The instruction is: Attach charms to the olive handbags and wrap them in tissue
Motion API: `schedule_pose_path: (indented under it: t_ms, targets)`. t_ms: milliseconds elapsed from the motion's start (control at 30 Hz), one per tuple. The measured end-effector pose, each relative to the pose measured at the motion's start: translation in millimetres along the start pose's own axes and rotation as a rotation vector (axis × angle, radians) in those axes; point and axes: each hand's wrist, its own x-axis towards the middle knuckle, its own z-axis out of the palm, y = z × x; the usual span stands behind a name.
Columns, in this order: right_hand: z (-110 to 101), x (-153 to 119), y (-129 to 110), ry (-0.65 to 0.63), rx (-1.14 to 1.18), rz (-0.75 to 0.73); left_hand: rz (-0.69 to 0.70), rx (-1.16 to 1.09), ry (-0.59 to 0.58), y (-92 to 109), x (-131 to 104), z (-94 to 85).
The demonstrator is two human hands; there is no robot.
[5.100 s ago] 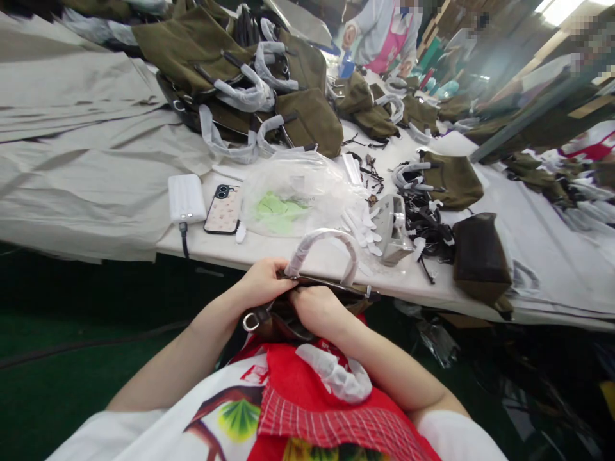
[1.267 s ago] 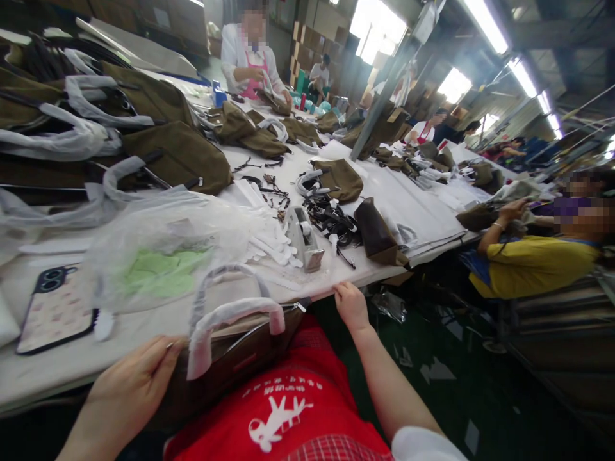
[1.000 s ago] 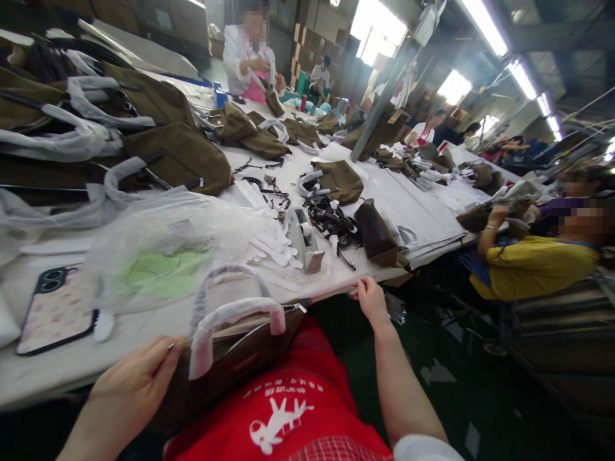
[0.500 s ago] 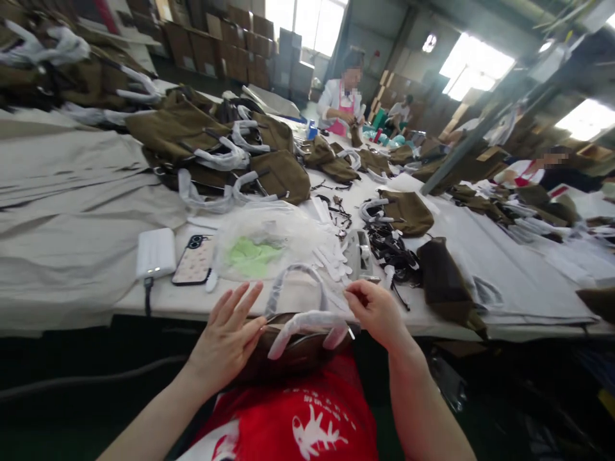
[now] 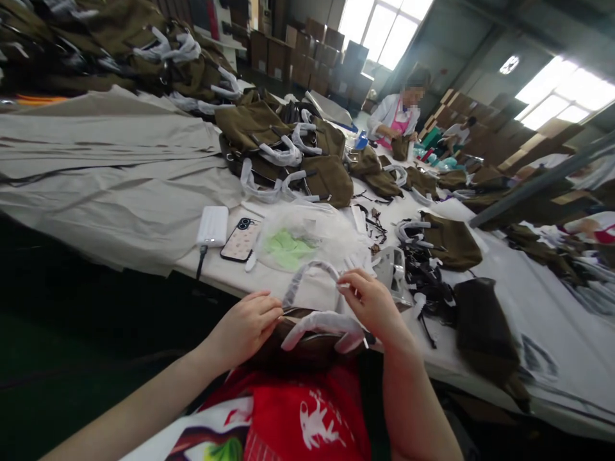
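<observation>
A brown handbag (image 5: 312, 349) stands upright against my body at the table's front edge, its two handles covered in white wrapping. My left hand (image 5: 250, 326) is closed on the left end of the bag's top edge, the thumb hidden below the fingers. My right hand (image 5: 372, 304) has its fingers curled together at the right side of the far handle (image 5: 307, 272), fingertips against the wrapping. The near handle (image 5: 324, 323) arches free between the hands. The lower bag is dark and partly hidden.
Past the bag lies a clear plastic bag (image 5: 331, 240) with something green inside. Left of it are a phone (image 5: 240, 240) and a corded white power bank (image 5: 212, 225). A tape dispenser (image 5: 394, 272), black straps (image 5: 427, 288) and brown bags (image 5: 331, 179) lie around. A co-worker (image 5: 398, 118) stands beyond.
My left hand's spread fingers have come together on the bag's edge. My right hand has moved in to the far handle. The view has swung left, shifting the table things rightward.
</observation>
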Motion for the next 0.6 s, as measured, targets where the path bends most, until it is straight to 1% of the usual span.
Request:
schedule_pose_path:
  t_ms: [67,100,133,200,233,300,367,400,433,500,533,600]
  targets:
    - [1.1,4.7,-10.6,0.126,-0.050,-0.049,0.010,0.014,0.013,1.3,1.4,2.5]
    - [1.9,6.9,-17.3,0.147,-0.044,-0.095,0.015,0.018,0.015,2.4,2.0,3.9]
    - [3.5,9.3,-24.2,0.119,-0.017,-0.152,0.017,0.019,0.016,3.5,2.5,5.3]
    - [10.6,14.3,-36.5,-0.054,0.044,-0.247,0.021,0.016,0.016,5.0,2.7,7.9]
    - [16.6,16.8,-41.1,-0.163,0.053,-0.265,0.025,0.014,0.014,5.3,2.4,9.0]
    - [32.9,20.5,-46.5,-0.365,0.016,-0.245,0.039,0.014,0.021,4.5,0.8,10.6]
    - [51.7,21.2,-48.1,-0.479,-0.039,-0.195,0.044,0.018,0.035,2.4,-1.9,11.3]
    - [60.5,19.9,-48.3,-0.496,-0.051,-0.171,0.038,0.018,0.049,1.0,-3.5,11.5]
    - [68.5,17.7,-48.6,-0.486,-0.053,-0.145,0.026,0.015,0.067,-0.4,-5.3,11.6]
    - [80.4,10.8,-50.3,-0.392,-0.046,-0.090,-0.024,-0.006,0.113,-3.0,-8.6,12.1]
    - [84.5,6.6,-51.8,-0.328,-0.045,-0.062,-0.070,-0.026,0.142,-4.2,-10.0,12.6]
    - [90.0,-2.0,-56.0,-0.180,-0.033,-0.002,-0.218,-0.118,0.188,-6.6,-12.0,14.6]
